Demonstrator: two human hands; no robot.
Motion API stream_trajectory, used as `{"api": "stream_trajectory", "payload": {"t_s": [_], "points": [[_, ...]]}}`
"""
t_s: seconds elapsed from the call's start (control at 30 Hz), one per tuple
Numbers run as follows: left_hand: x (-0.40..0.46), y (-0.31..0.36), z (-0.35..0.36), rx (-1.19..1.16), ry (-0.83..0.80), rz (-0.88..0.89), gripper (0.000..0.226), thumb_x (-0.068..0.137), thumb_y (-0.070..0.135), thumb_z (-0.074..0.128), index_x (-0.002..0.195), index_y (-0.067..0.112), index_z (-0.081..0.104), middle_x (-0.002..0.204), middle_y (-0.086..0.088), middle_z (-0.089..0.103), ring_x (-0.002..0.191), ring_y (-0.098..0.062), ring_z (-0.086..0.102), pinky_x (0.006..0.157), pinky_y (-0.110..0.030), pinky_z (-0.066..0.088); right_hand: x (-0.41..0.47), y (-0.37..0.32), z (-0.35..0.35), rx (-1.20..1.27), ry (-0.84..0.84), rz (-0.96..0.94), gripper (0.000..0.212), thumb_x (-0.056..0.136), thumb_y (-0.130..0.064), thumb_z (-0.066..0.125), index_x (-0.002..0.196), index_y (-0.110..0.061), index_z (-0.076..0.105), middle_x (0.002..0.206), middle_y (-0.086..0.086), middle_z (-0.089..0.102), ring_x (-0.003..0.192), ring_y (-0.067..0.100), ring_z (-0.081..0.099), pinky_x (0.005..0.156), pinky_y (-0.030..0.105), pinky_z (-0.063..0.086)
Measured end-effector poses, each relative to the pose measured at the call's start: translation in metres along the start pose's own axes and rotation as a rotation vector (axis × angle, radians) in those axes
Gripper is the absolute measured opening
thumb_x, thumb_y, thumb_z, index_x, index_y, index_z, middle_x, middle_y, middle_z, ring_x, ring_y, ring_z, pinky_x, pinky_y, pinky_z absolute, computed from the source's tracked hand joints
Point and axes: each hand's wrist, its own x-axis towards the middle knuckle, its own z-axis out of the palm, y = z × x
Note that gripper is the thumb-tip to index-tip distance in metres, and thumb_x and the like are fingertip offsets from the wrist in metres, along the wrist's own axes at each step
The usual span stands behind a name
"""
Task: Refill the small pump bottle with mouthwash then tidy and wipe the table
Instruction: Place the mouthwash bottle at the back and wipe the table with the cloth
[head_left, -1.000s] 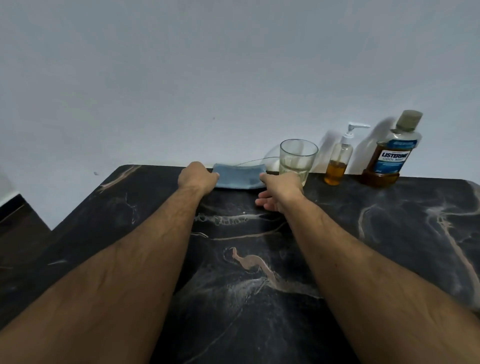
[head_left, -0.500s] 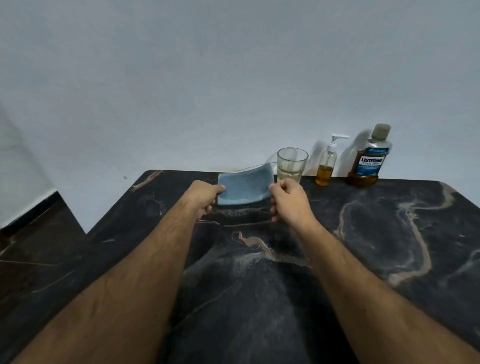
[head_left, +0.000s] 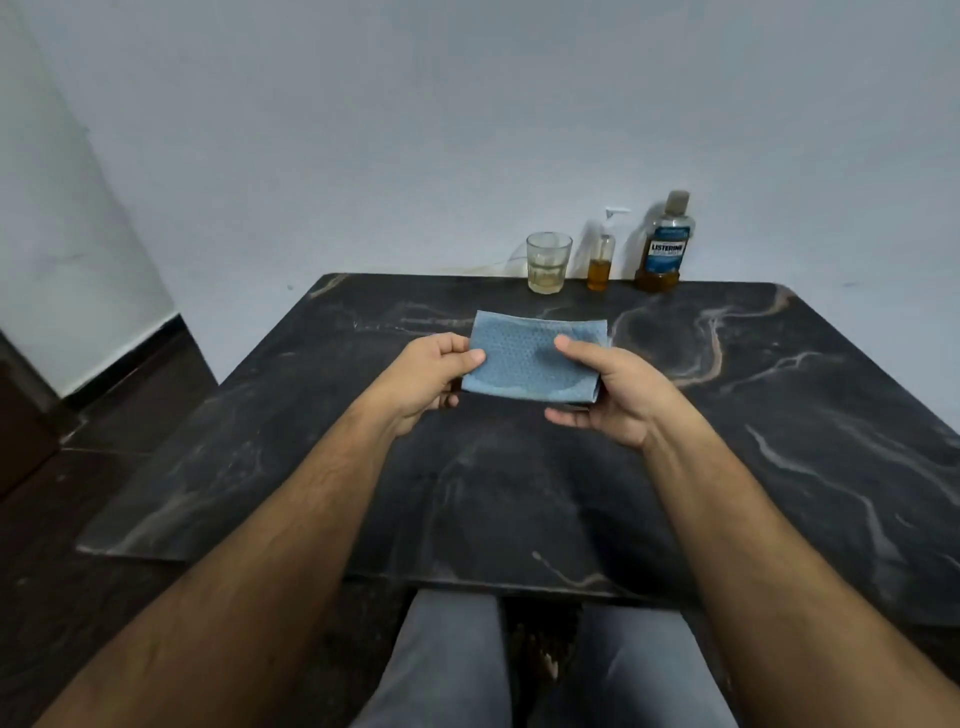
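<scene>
While the left hand (head_left: 434, 375) and right hand (head_left: 605, 392) pinch the folded blue cloth (head_left: 535, 361) above the marble table (head_left: 779, 415), a careless far sweep could topple the glass (head_left: 548, 262), pump bottle (head_left: 601, 254) or Listerine bottle (head_left: 662, 247) standing by the wall

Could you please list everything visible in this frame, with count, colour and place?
cloth: one, blue, folded, held above the table centre
glass: one, clear, pale liquid inside, table's far edge
pump bottle: one, clear with amber liquid, right of the glass
mouthwash bottle: one, amber with blue label, right of the pump bottle
table: one, black marble
legs: two, grey trousers, below the table
hands: two, left hand and right hand gripping the cloth
</scene>
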Motion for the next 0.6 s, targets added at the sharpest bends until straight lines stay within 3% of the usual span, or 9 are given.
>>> {"api": "stream_trajectory", "payload": {"t_s": [0.1,0.27,0.37,0.47,0.53,0.6], "points": [[-0.027,-0.009,0.002,0.009,-0.002,0.015,0.010,0.096,0.018,0.062,0.087,0.020,0.064,0.070,0.010,0.068,0.058,-0.001,0.055,0.051,-0.017,0.044,-0.021,0.017,0.004,-0.016,-0.016,-0.042,0.016,0.087,-0.013,0.069,0.102,-0.018,0.066,0.087,0.003,0.074,0.077,0.019,0.074,0.059,0.039,0.061],[-0.057,-0.015,-0.011,0.126,0.019,0.095,0.003,0.094,0.017,0.065,0.092,0.017,0.066,0.070,0.009,0.072,0.058,-0.001,0.061,0.046,-0.014,0.041,-0.044,0.038,0.012,0.011,0.023,-0.183,0.018,0.092,-0.003,0.061,0.108,-0.009,0.067,0.093,0.003,0.074,0.085,0.018,0.071,0.066,0.034,0.060],[-0.066,-0.022,-0.031,0.120,0.128,0.114,0.005,0.096,0.020,0.062,0.099,0.018,0.066,0.090,0.003,0.078,0.071,-0.004,0.068,0.051,-0.015,0.044,-0.053,0.045,0.010,-0.264,0.195,-0.316,0.015,0.094,-0.009,0.061,0.104,-0.020,0.066,0.100,-0.001,0.071,0.094,0.017,0.067,0.077,0.031,0.055],[-0.069,-0.034,-0.054,0.137,0.302,0.145,0.006,0.096,0.019,0.062,0.093,0.022,0.067,0.084,0.006,0.078,0.072,-0.004,0.068,0.054,-0.014,0.045,-0.062,0.052,0.005,-0.748,0.333,-0.550,0.024,0.093,-0.007,0.058,0.109,-0.022,0.067,0.098,-0.007,0.069,0.095,0.014,0.062,0.075,0.025,0.045],[-0.070,-0.045,-0.067,0.217,0.424,0.165,0.007,0.093,0.019,0.065,0.089,0.024,0.068,0.082,0.005,0.076,0.077,-0.007,0.068,0.064,-0.018,0.048,-0.074,0.063,0.008,-0.971,0.332,-0.697,0.038,0.085,0.005,0.056,0.114,-0.017,0.069,0.105,0.001,0.073,0.099,0.017,0.064,0.084,0.028,0.049],[-0.072,-0.060,-0.080,0.389,0.539,0.148,0.005,0.089,0.025,0.068,0.086,0.029,0.069,0.083,0.009,0.073,0.080,-0.005,0.067,0.073,-0.022,0.048,-0.082,0.082,0.012,-1.147,0.202,-0.785,0.050,0.075,0.015,0.056,0.117,-0.008,0.069,0.121,0.013,0.069,0.114,0.024,0.062,0.100,0.027,0.043]]}}
